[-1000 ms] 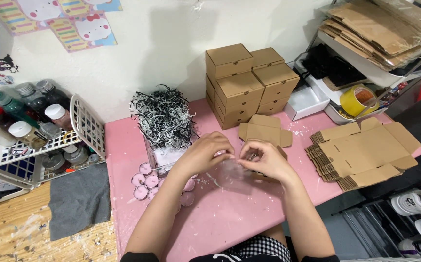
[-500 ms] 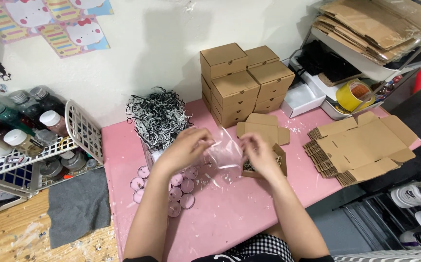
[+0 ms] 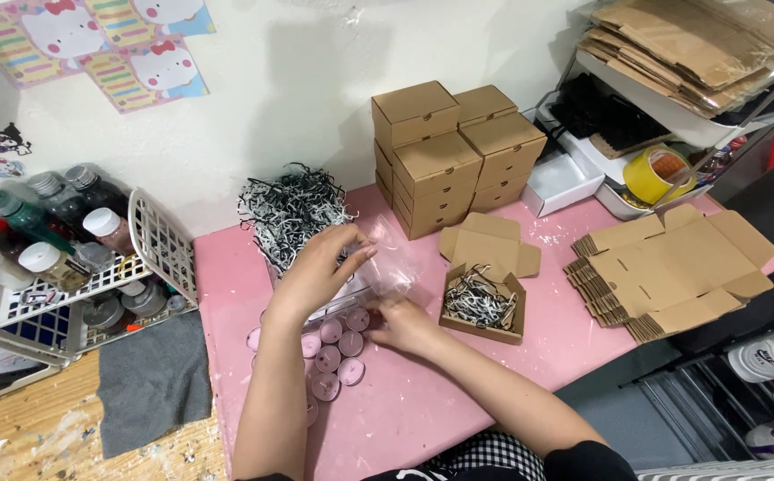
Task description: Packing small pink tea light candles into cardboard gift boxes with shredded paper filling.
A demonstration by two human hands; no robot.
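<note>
While lifting a clear plastic bag (image 3: 385, 264) with the left hand (image 3: 320, 267), fingers pinched on its edge, reached with the right hand (image 3: 403, 322), loosely curled, among the pink tealight candles (image 3: 333, 352) left of the open cardboard box (image 3: 482, 303). Box already lined with shredded paper (image 3: 480, 301), no candle inside yet. Behind the box, finished closed boxes (image 3: 454, 151) stacked; to its right, flat box blanks (image 3: 663, 267) still unfolded.
</note>
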